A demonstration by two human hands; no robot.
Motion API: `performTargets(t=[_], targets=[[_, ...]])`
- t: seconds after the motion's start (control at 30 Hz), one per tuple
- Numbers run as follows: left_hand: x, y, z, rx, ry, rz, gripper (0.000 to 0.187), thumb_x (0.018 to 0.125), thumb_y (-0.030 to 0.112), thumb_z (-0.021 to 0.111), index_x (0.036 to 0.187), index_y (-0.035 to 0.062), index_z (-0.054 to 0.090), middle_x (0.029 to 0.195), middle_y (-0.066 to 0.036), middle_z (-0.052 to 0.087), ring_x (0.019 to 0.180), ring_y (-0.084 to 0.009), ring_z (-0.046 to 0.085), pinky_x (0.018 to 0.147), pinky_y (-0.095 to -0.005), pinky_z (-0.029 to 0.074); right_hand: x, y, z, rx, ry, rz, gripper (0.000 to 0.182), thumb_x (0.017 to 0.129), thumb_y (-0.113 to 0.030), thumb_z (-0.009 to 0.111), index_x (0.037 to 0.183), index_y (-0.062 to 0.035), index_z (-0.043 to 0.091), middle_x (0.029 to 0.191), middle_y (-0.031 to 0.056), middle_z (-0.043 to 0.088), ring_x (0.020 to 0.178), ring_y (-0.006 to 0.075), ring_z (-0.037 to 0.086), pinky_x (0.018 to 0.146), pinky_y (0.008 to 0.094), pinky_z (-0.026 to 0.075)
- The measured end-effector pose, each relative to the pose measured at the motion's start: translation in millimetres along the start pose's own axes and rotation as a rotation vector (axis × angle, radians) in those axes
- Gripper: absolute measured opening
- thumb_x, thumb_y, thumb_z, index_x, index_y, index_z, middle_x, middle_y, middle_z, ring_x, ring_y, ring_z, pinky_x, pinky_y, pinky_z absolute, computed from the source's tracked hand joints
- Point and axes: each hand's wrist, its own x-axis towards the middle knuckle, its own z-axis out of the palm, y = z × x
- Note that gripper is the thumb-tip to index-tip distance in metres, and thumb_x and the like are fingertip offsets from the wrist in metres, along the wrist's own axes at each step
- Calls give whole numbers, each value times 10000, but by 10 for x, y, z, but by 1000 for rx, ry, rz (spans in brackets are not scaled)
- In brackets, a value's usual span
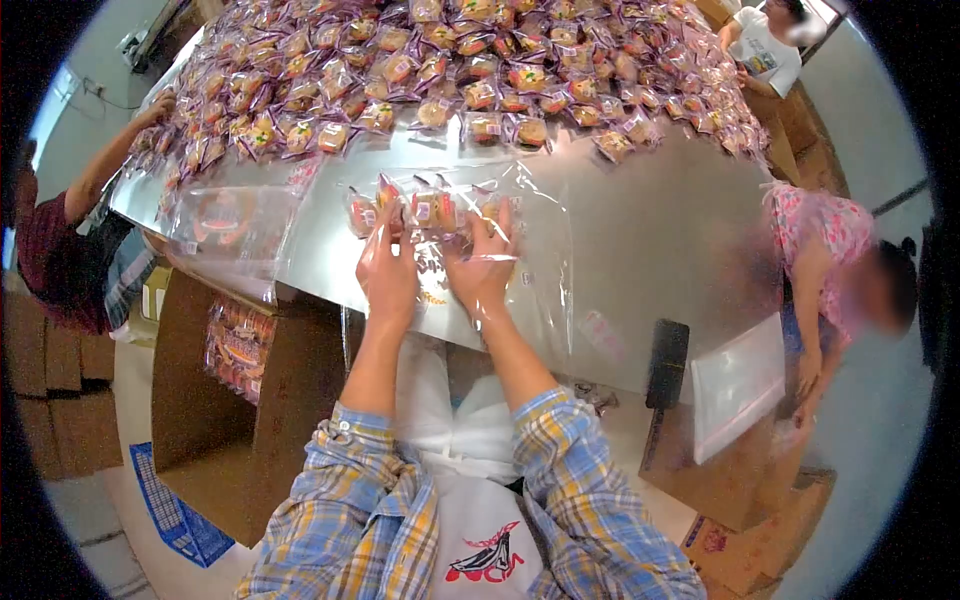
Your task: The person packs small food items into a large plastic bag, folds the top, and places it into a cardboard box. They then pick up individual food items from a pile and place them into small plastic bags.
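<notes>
A large clear plastic bag (547, 270) lies on the metal table in front of me, and both my hands reach into it. My left hand (388, 275) has its fingers closed around the left end of a short row of small wrapped cakes (434, 211). At the right end of that row, my right hand (482, 268) presses its fingers against the cakes. The plastic's glare partly hides the fingertips and some of the cakes. Printed lettering shows on the bag below the row.
A big pile of wrapped cakes (440, 75) covers the table's far side. Another clear printed bag (225, 225) lies left. An open carton (210, 440) holding a filled bag stands lower left, beside a blue crate (180, 510). Clear bags (738, 385) hang lower right. Co-workers stand around the table.
</notes>
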Motion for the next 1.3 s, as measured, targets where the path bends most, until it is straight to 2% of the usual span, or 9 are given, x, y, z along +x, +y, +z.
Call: performTargets(t=[0.1,0.2,0.33,0.43,0.53,0.67,0.8,1.07,1.3], targets=[[-28,-40,-93,74,27,-14,416,938,53,681,1348,10,626,1200,-141,734,1006,-282,732,865,-380,568,-20,39,9,-60,11,-43,620,796,-344,791,1336,-83,634,1649,215,260,1435,468,326,1170,622,292],[-56,-373,-20,112,132,116,287,902,92,749,1178,16,726,1003,-148,762,859,-247,739,770,-366,582,-20,-26,-30,-62,-37,-3,649,798,-342,787,1370,-95,606,1655,201,250,1442,460,313,1151,637,299],[-115,-165,12,-60,134,-98,191,904,88,734,1041,-41,700,881,-206,757,806,-320,758,757,-389,580,-15,5,10,-98,-38,-11,658,797,-353,789,1374,-99,602,1653,202,253,1440,456,315,1145,637,302],[-138,-119,137,-113,274,-215,263,905,122,751,1088,-33,644,915,-174,748,756,-235,736,665,-355,570,-3,36,30,-75,-17,-56,678,793,-371,796,1376,-86,599,1654,202,257,1437,455,322,1146,634,303],[-105,-41,94,-446,184,-623,423,897,135,780,1213,-10,540,1037,-179,715,794,-225,715,614,-330,564,-20,-2,34,-77,31,-18,498,770,-293,795,1233,-154,676,1626,197,332,1415,451,387,1160,589,312],[-195,-48,164,-904,306,-750,809,884,94,802,1435,68,209,1202,-231,615,889,-274,700,639,-387,614,-14,-14,47,-62,21,-31,533,797,-325,787,1279,-131,670,1635,200,312,1430,447,358,1162,602,297],[-266,-69,229,-1124,212,-758,935,895,71,787,1541,109,113,1235,-228,610,941,-308,695,713,-402,635,-20,-23,24,-64,-23,-19,607,810,-358,791,1323,-64,656,1656,213,271,1457,451,315,1168,626,276],[-76,26,301,-941,386,-620,758,902,85,793,1494,107,319,1364,-163,457,1204,-303,581,912,-385,557,-16,-8,28,-56,-10,-28,536,803,-338,789,1297,-155,685,1658,201,280,1462,437,316,1179,598,286],[-94,-235,447,-359,411,-509,451,917,165,794,1234,28,504,1181,-140,568,1028,-180,578,741,-295,496,-2,-28,56,-84,3,-11,470,810,-342,783,1244,-177,705,1643,190,307,1442,410,349,1181,570,305]])
